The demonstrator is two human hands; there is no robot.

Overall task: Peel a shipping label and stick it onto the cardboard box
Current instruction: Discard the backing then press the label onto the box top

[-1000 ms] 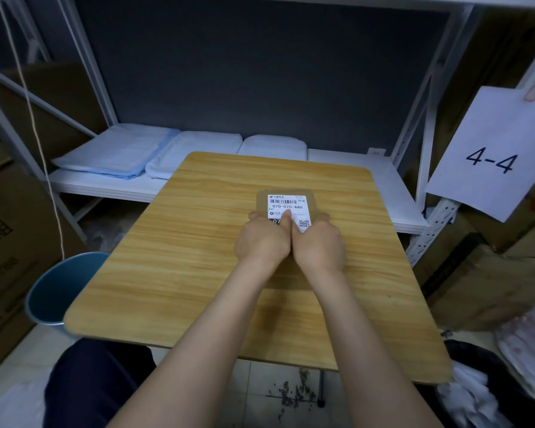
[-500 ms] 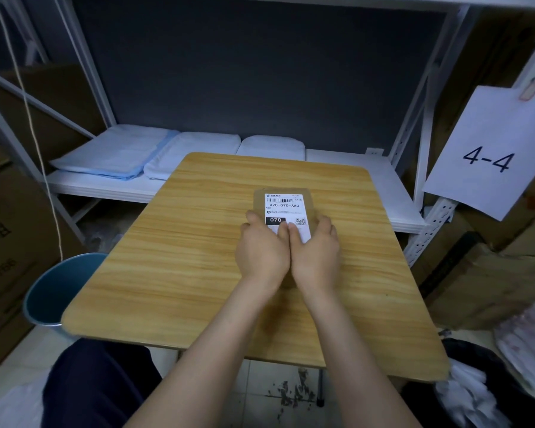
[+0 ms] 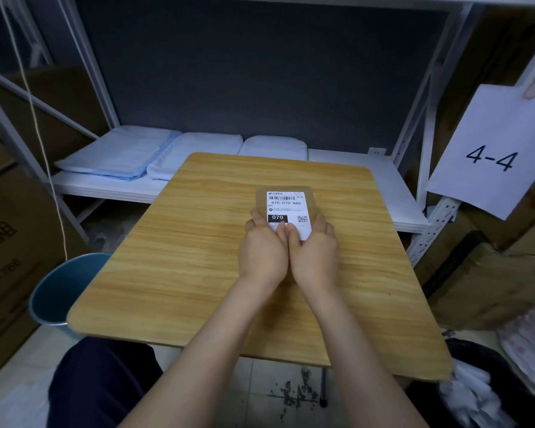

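A small flat cardboard box [image 3: 312,199] lies on the wooden table [image 3: 179,261], a little past its middle. A white shipping label [image 3: 286,208] with a barcode, "070-070-A80" and a QR code lies flat on the box's top. My left hand [image 3: 261,251] and my right hand [image 3: 314,254] sit side by side at the box's near end. Fingers of each hand wrap the box's left and right sides, and both thumbs press on the label's lower edge. The near part of the box is hidden under my hands.
A white metal shelf [image 3: 368,180] behind the table holds folded white and blue pads [image 3: 130,156]. A blue bin [image 3: 59,291] stands at the left, a dark bin with white waste [image 3: 482,393] at the right. Cardboard cartons flank both sides; a "4-4" sign [image 3: 491,152] hangs right.
Both thumbs have slid down the label toward me, uncovering more of its lower part, including the black "070" block. The box has stayed in place.
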